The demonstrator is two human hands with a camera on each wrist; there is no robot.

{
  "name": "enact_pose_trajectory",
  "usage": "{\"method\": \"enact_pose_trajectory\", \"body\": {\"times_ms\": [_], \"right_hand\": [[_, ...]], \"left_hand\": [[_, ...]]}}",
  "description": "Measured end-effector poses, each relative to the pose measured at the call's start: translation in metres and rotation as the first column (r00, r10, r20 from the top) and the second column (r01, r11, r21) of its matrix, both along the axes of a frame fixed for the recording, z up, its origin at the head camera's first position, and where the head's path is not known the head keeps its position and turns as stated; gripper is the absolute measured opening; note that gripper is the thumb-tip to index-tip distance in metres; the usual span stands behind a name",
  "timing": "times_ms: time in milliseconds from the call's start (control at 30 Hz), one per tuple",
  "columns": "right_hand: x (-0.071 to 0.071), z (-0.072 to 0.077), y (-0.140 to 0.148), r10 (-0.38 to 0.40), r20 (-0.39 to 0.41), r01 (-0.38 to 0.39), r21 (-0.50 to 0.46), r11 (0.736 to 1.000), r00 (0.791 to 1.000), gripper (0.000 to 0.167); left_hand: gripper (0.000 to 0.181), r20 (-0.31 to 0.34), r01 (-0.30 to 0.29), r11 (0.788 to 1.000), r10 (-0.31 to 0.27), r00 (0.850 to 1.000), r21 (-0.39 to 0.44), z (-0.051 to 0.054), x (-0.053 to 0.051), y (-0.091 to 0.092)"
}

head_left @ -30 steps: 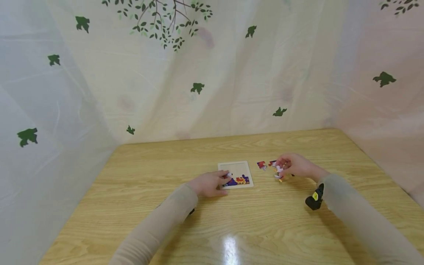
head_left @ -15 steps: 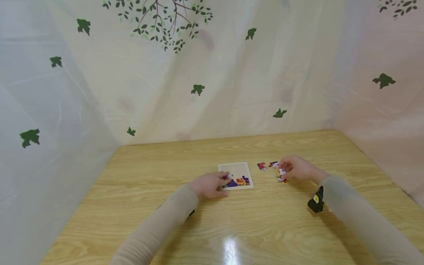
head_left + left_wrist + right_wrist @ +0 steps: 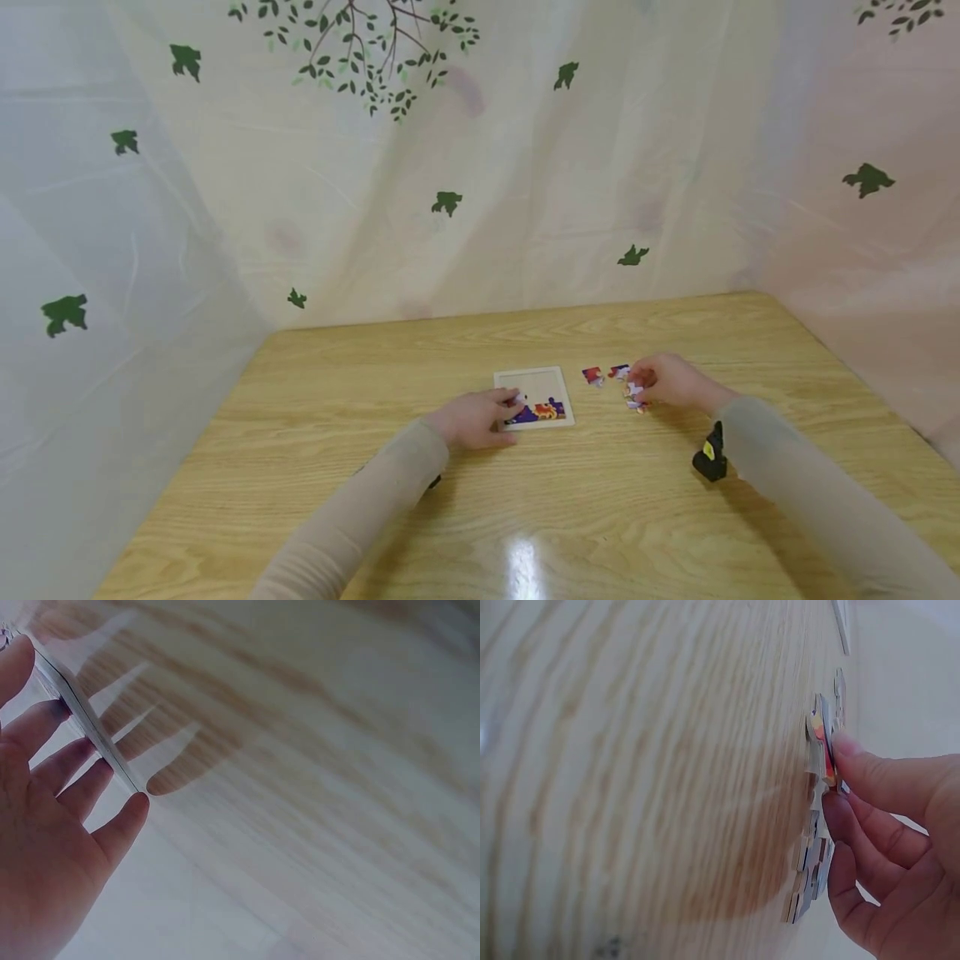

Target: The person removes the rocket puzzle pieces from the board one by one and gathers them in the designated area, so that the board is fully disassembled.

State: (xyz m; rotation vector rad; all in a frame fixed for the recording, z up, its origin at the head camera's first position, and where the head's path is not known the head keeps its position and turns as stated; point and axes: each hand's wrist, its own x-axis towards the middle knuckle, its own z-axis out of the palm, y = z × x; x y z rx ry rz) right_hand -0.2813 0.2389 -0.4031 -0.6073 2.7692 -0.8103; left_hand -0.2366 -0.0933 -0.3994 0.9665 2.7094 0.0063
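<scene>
- We see the left hand spread wide, fingers fairly straight, resting on the left part of the puzzle tray.
- We see the tray flat on the wooden table, joined pieces along its near side; the left part is hidden by fingers.
- We have the right hand narrow, thumb and fingers pinching a puzzle piece, tilted, just above the table; we can't tell if a second is stuck to it.
- We count two loose pieces between tray and right hand, plus a cluster beside the right fingers.
- We note a pale backdrop with green bird shapes behind.
</scene>
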Motion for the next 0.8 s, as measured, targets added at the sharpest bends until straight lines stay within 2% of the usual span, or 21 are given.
{"method": "enact_pose_trajectory", "body": {"times_ms": [233,467,800], "right_hand": [[-0.0026,-0.002,-0.0001,0.013,-0.022,-0.013,0.01,1.0,1.0,0.015],[-0.0038,-0.0037,-0.0011,-0.015,-0.001,0.015,0.027,1.0,1.0,0.017],[-0.0037,-0.0024,-0.0032,-0.012,-0.003,0.012,0.03,0.999,1.0,0.019]], "left_hand": [[0.058,-0.008,0.005,1.0,-0.005,1.0,-0.008,-0.0006,0.0001,0.0004],[0.058,-0.003,-0.007,1.0,0.007,1.0,-0.005,0.0003,0.002,0.0004],[0.058,-0.013,-0.004,1.0,0.004,1.0,-0.005,-0.0018,0.0005,-0.001]]}}
